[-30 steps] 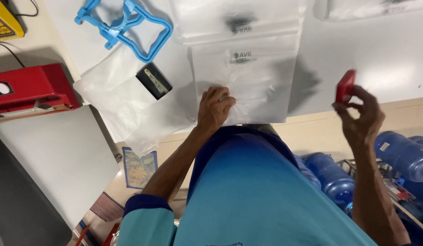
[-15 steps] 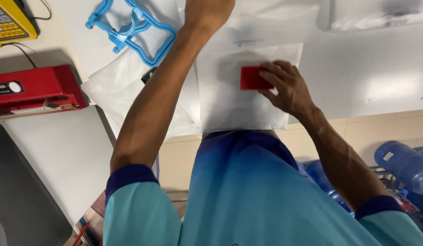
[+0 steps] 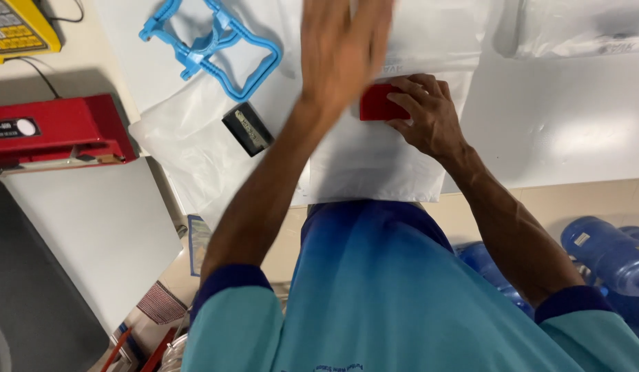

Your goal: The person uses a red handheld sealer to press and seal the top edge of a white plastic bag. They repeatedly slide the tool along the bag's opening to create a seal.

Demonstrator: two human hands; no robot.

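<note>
A white plastic bag lies flat on the white table in front of me. My right hand presses a small red block down on the bag's upper part, fingers curled over it. Blurred by motion, my left hand hovers flat and empty over the bag's top edge, fingers spread. More clear plastic bags are stacked to the left under my forearm.
A small black block rests on the bags at left. A blue plastic frame lies at the top left. A red machine and a yellow calculator sit far left. Blue water bottles stand on the floor at right.
My right hand brought the red block from the air at the right down onto the bag. My left hand left the bag's lower edge and swept up over its top.
</note>
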